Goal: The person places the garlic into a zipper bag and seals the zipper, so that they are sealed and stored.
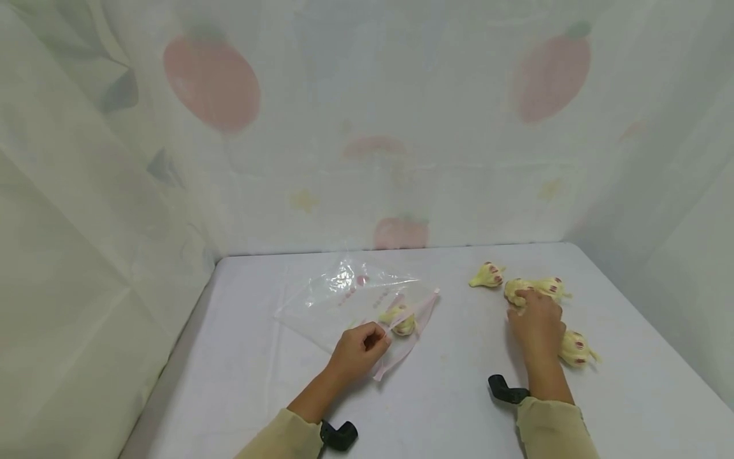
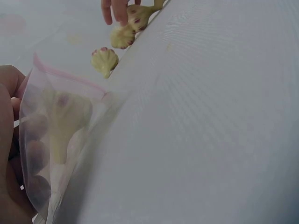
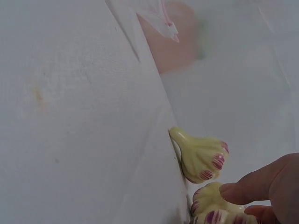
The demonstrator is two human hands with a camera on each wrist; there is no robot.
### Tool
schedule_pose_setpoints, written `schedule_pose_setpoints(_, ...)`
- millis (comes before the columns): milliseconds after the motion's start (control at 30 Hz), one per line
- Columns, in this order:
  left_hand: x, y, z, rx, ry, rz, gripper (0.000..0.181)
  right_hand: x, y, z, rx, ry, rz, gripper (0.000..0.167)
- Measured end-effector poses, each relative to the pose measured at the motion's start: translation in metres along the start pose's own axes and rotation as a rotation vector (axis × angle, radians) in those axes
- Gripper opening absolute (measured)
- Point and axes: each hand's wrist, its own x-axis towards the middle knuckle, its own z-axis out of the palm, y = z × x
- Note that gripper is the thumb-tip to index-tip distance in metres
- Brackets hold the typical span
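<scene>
Garlic bulbs [image 1: 487, 275]: four loose on right of table [image 1: 447, 401], one inside clear bag [image 1: 321, 299] near centre, just within pink edge [image 1: 394, 364]. Left hand [image 1: 357, 350] pinches bag by that edge, I judge to steady it and keep mouth parted. Mouth faces right, toward loose bulbs, probably to shorten reach between. Right hand [image 1: 537, 322] is at far-right pair, thumb touching one bulb; I can't tell whether fingers grip it.

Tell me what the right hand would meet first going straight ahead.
Right hand: likely the garlic bulb directly ahead, left one of the close pair; possibly already touching, depth unclear.
</scene>
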Motion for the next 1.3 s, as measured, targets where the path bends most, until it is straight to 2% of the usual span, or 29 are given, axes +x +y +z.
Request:
schedule_pose_setpoints(200,0.000,-0.002,0.002,-0.007,-0.008,-0.020,0.013,0.002,0.004,0.005,0.055,0.021,-0.118,0.040)
schedule_pose_setpoints(300,0.000,-0.003,0.002,-0.006,-0.002,-0.015,0.014,0.002,0.004,0.007,0.088,-0.016,-0.164,0.040)
schedule_pose_setpoints(533,-0.001,-0.003,0.001,-0.002,0.007,-0.004,0.014,0.001,-0.004,0.011,0.147,-0.239,-0.159,0.054)
schedule_pose_setpoints(733,-0.001,-0.002,0.000,0.001,0.002,-0.013,0.015,0.001,-0.010,0.018,0.148,-0.375,-0.182,0.066)
schedule_pose_setpoints(833,-0.001,-0.001,-0.001,0.002,-0.002,-0.020,0.014,0.000,-0.011,0.023,0.146,-0.412,-0.188,0.071)
schedule_pose_setpoints(967,-0.001,0.000,-0.001,0.002,-0.006,-0.022,0.014,-0.002,-0.014,0.025,0.195,-0.436,-0.165,0.073)
schedule_pose_setpoints(1167,-0.001,-0.001,-0.001,0.000,-0.007,-0.022,0.014,-0.007,-0.018,0.021,0.344,-0.488,-0.112,0.058)
schedule_pose_setpoints(1300,-0.001,-0.001,-0.001,0.000,-0.005,-0.019,0.014,-0.009,-0.021,0.020,0.449,-0.531,-0.075,0.056)
